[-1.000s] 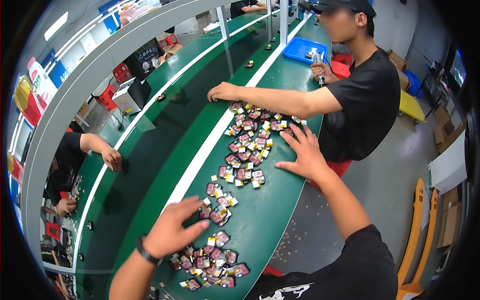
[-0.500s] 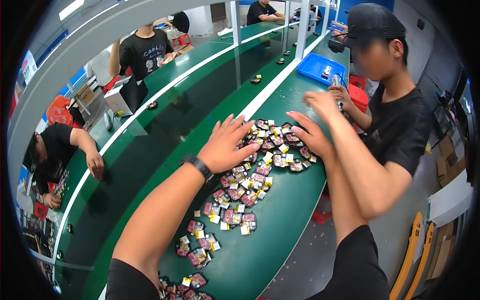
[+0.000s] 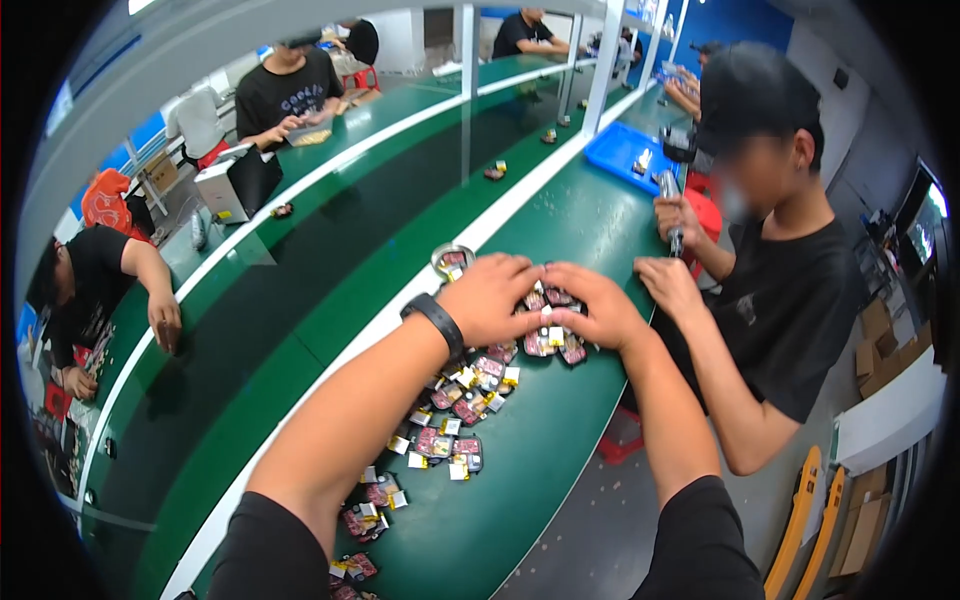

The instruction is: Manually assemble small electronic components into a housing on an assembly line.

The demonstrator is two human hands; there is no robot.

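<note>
Small electronic modules, dark-cased with reddish circuit boards and white-and-yellow tabs, lie in a cluster between my hands on the green bench. My left hand, with a black band on its wrist, curves over the left side of this cluster. From the right, my right hand cups the same modules, and the fingertips of both hands meet at the far side. Both thumbs stand apart from the fingers, pointing at each other. The fingers partly hide the modules beneath. More modules trail toward me beside my left forearm.
A round metal-rimmed object lies beyond my left hand. On the right, a co-worker in a black cap holds a silver tool. A blue tray sits farther along. A dark conveyor belt carries scattered modules on the left.
My hands have come together around the far modules, drawing them closer. The co-worker's arm has pulled back from across my right hand. The round metal-rimmed object now shows.
</note>
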